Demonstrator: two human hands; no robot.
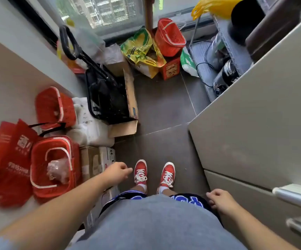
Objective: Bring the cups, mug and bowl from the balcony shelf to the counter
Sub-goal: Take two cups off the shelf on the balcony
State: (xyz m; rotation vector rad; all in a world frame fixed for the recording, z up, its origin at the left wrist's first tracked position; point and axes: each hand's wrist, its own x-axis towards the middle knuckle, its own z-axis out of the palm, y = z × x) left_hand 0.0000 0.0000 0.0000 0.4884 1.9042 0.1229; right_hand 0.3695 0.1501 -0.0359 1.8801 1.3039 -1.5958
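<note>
Both hands hang empty: the left hand (pixel 118 171) and right hand (pixel 220 202) have loose, half-curled grips. No cups, mug or bowl seen; carrying looks unstarted.

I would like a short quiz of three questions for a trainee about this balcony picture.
1. True or false: the left hand holds a cup.
2. Which stands nearest the left hand? A) red basket B) yellow bag C) wire shelf
3. Fill in: the shoes are ____ in colour.

Key: 1 false, both the left hand and the right hand are empty; 2 A; 3 red.
</note>
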